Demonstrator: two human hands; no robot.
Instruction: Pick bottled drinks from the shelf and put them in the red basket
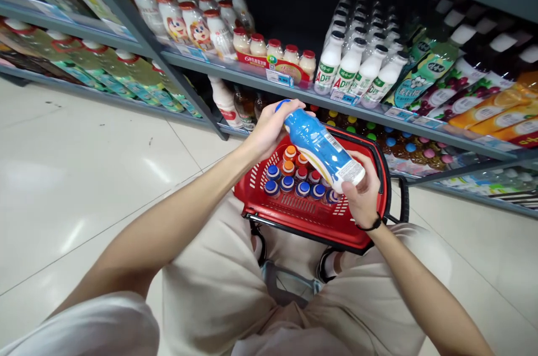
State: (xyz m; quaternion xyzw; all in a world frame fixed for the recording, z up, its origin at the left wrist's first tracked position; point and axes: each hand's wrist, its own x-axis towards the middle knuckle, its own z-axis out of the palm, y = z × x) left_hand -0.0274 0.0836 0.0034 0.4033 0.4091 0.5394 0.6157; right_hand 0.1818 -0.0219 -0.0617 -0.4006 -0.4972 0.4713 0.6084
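Observation:
A blue drink bottle (pixel 313 137) with a white base and a barcode label is held tilted above the red shopping basket (pixel 269 211). My left hand (pixel 271 125) is closed around its blue-capped top end. At the white bottom end, my right hand (pixel 365 185) grips it, with a black band on the wrist. Below the bottle, several small bottles (pixel 303 189) with blue, orange and red caps stand inside the basket. Part of that group is hidden behind the blue bottle and my right hand.
A shelf (pixel 252 71) ahead carries red-capped bottles (pixel 197 25), a red multipack (pixel 273 59), white AD bottles (pixel 330 64) and juice bottles (pixel 483 109). Dark bottles with coloured caps (pixel 390 143) stand on the lower shelf. The basket's black handle (pixel 404 199) sticks out at right. Tiled floor (pixel 105 176) lies left.

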